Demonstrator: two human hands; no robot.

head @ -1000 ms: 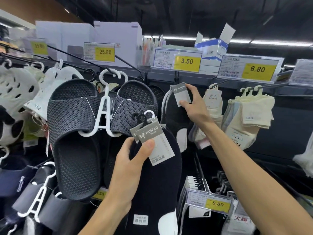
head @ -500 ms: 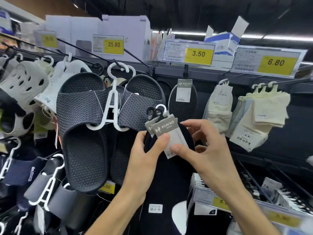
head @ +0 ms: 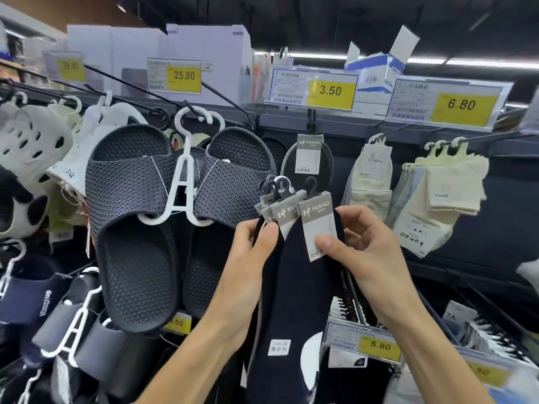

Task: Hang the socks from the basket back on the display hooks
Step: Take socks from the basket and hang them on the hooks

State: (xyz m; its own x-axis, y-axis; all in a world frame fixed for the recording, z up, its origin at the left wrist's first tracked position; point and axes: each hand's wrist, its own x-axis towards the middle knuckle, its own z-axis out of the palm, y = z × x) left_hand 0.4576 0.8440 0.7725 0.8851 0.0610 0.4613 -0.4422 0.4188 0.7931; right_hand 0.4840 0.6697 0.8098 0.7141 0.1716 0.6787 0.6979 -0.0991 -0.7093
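My left hand (head: 250, 258) grips a bunch of dark navy socks (head: 294, 293) with grey KUN'AO cards and small hangers at the top. My right hand (head: 364, 252) pinches the frontmost card (head: 318, 220) of that bunch, thumb on its face, and has it fanned a little to the right of the others. Behind and above, one matching dark sock pack (head: 309, 158) hangs on the display hook (head: 312, 118) under the 3.50 price tag (head: 315, 88). The basket is out of view.
Dark mesh slippers (head: 140, 217) on a white hanger hang to the left, with white clogs (head: 32, 147) further left. Cream socks (head: 376, 176) and pale sock packs (head: 443, 193) hang on hooks at the right under the 6.80 tag. Lower hooks and a 5.80 tag (head: 379, 345) sit below.
My right hand let go of the pack it hung on the hook, came down to the bunch in my left hand and took hold of the front card, pulling it apart from the rest.
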